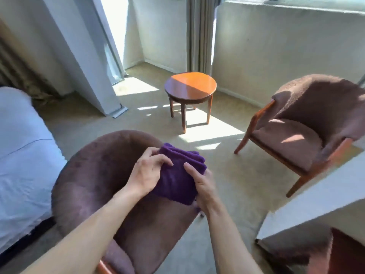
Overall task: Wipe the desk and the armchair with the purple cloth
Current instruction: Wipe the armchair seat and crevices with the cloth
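Both hands are closed on the purple cloth (178, 175), folded into a thick pad above the near armchair (92, 175): the left hand (147, 173) pinches its left edge, the right hand (203, 184) its right. Folds should be squared first, so that a flat face is pressed along the chair's curved back.

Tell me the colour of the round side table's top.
Glossy orange-brown wood on the round side table, seen in the head view.
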### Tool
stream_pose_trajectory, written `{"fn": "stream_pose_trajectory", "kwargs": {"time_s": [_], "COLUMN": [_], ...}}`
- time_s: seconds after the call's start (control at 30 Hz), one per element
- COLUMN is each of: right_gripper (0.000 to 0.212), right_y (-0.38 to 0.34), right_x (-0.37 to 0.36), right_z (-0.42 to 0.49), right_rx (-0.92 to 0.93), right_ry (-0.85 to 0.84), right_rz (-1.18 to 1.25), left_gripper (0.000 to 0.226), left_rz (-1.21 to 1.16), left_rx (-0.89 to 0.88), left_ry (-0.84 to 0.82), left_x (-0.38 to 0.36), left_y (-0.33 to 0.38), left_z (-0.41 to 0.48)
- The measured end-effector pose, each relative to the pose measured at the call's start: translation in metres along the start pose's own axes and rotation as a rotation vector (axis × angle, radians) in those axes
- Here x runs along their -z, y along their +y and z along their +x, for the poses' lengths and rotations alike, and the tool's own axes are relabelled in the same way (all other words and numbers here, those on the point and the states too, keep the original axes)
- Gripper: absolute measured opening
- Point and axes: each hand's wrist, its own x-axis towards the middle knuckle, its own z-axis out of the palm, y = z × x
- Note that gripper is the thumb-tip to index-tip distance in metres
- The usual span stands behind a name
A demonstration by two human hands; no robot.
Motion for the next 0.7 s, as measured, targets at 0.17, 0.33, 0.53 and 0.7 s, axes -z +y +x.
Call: {"fn": "stream_pose_trajectory", "kwargs": {"time_s": [0.17, 0.33, 0.53, 0.7], "right_gripper": [0.042, 0.052, 0.058, 0.053], "right_y": [0.050, 0.132, 0.245, 0.317], "right_x": [-0.122, -0.208, -0.240, -0.230], "right_z": [0.057, 0.115, 0.175, 0.198], "right_rx": [-0.181, -0.493, -0.728, -0.666], "right_ry": [-0.091, -0.141, -0.220, -0.032], "right_rz": [-0.012, 0.186, 0.329, 0.378], "left_gripper": [0.030, 0.029, 0.031, 0.037], "left_rz": [-0.012, -0.007, -0.012, -0.159], "left_rx": [0.171, 0.267, 0.352, 0.634], "left_ry": [0.199, 0.189, 0.009, -0.147], "left_x": [0.076, 0.121, 0.121, 0.069], "left_y": [-0.103, -0.219, -0.357, -0.434], "left_z": [-0.011, 0.003, 0.030, 0.030]}}
